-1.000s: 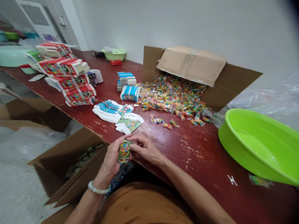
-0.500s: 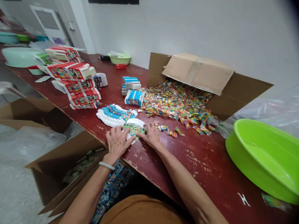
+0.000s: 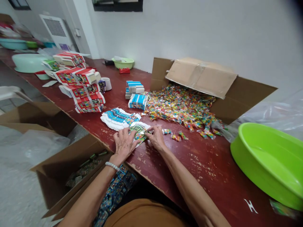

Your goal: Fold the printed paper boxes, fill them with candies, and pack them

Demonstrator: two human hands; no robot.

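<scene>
Change record: both hands moved from the table edge to the flat carton stack

One second back the left hand point(image 3: 124, 143) and right hand point(image 3: 156, 137) held a small green printed carton together at the near table edge, lower centre of the frame. Half a second back that carton was gone from the fingers and both hands lay on the green-printed flat cartons point(image 3: 139, 131) at centre frame. Now the fingertips have drawn closer together, pinching at the top sheet of that stack.

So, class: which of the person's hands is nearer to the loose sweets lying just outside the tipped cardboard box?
Right. The right hand lies beside the loose sweets; the left hand sits farther away, beyond the green flat pack.
</scene>
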